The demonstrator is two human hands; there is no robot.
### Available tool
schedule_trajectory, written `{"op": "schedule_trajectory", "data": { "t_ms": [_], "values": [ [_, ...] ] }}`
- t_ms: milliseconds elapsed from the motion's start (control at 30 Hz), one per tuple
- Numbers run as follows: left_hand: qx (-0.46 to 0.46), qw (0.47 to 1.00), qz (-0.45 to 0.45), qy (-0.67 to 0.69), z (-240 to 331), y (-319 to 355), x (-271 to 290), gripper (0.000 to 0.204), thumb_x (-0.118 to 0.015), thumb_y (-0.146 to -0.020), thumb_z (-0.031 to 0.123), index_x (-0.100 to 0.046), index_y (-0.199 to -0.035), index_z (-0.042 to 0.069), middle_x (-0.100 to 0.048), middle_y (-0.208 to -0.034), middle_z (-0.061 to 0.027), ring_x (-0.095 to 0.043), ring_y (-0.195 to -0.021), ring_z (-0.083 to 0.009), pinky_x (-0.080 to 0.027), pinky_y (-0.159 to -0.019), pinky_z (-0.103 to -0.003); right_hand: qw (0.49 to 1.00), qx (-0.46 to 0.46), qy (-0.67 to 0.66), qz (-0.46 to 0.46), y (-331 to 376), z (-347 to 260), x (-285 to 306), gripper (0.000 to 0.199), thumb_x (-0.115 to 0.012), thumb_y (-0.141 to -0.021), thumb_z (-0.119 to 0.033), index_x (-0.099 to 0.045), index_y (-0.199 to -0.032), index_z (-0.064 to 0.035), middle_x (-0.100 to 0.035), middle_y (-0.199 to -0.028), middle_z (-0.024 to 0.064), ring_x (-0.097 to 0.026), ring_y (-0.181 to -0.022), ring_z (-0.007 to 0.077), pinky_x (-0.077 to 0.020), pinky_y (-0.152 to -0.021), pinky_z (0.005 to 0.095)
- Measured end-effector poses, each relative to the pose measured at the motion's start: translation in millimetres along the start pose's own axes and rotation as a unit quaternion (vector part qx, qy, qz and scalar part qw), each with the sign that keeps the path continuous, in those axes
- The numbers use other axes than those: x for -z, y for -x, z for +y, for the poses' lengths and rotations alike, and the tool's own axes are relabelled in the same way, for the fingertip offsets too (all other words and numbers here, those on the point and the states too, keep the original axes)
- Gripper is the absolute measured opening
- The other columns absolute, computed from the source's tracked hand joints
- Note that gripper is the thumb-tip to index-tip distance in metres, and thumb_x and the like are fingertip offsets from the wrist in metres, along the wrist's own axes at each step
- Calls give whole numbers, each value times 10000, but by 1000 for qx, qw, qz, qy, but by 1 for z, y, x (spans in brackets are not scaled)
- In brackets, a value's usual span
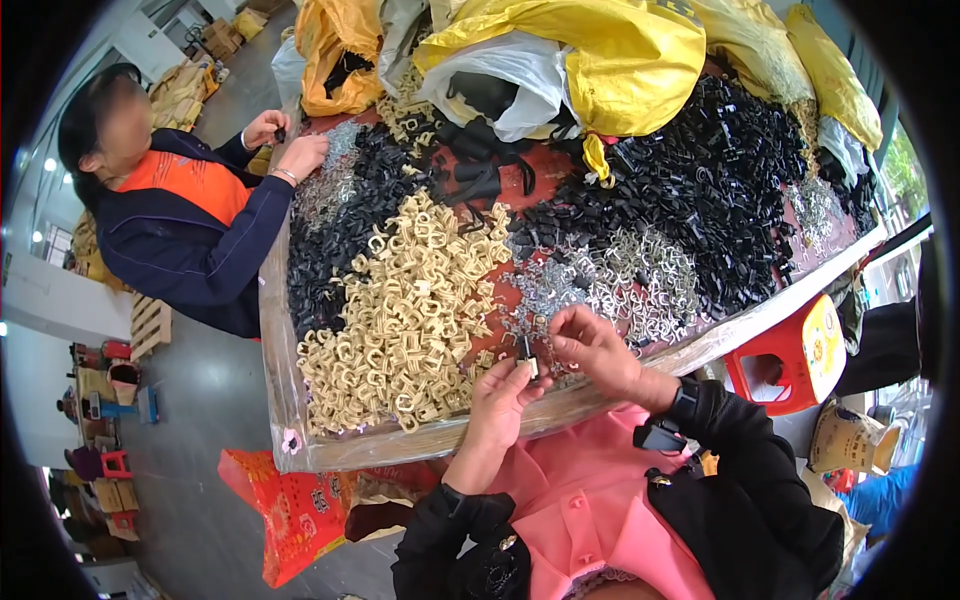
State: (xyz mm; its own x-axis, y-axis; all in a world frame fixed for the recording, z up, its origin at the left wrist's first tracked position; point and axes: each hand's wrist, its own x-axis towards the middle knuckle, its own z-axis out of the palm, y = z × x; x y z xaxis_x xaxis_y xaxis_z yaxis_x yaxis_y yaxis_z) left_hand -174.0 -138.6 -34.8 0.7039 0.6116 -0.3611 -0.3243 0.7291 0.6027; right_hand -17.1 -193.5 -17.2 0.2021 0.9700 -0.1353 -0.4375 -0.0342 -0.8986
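My left hand (497, 402) is closed, with thumb and fingers pinching a small beige clip with a black piece (528, 366) at the table's near edge. Just to its right, my right hand (603, 352) hovers with bent fingers, thumb and index apart; nothing shows between them. Beyond the hands lies a heap of small silvery metal pieces (545, 285). Bent metal hooks (650, 275) spread to its right. A large pile of beige plastic clips (400, 330) covers the table left of my left hand.
Black plastic parts (700, 190) are heaped at the far right of the table (370, 458). Yellow sacks (640, 70) and an orange bag (340, 55) line the back. A co-worker (185, 215) handles small pieces at the left side. A red stool (790, 360) stands right.
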Motion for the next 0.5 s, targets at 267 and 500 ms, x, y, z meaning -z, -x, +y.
{"op": "schedule_trajectory", "data": {
  "t_ms": [267, 500],
  "values": [
    [-34, 999, 29, -13, 18, 0, 4, 168, -512, -799, 90, -529, -934, -8, -584, -841, -128, -594, -698, -199, -501, -591, -232, 722, 185, 663, 69, -40, -26, 62, 132, -567, -711, -113, -498, -793, -36, -487, -737, 102, -513, -630, 254, -422, -542, 313],
    [-23, 999, 32, 10, 18, 9, 10, 228, -535, -790, 89, -515, -1000, 3, -578, -884, -71, -583, -732, -172, -485, -619, -226, 631, 318, 707, 38, -44, -19, 65, 137, -548, -739, -122, -485, -816, -28, -505, -696, 87, -518, -588, 233, -415, -517, 313]
  ]
}}
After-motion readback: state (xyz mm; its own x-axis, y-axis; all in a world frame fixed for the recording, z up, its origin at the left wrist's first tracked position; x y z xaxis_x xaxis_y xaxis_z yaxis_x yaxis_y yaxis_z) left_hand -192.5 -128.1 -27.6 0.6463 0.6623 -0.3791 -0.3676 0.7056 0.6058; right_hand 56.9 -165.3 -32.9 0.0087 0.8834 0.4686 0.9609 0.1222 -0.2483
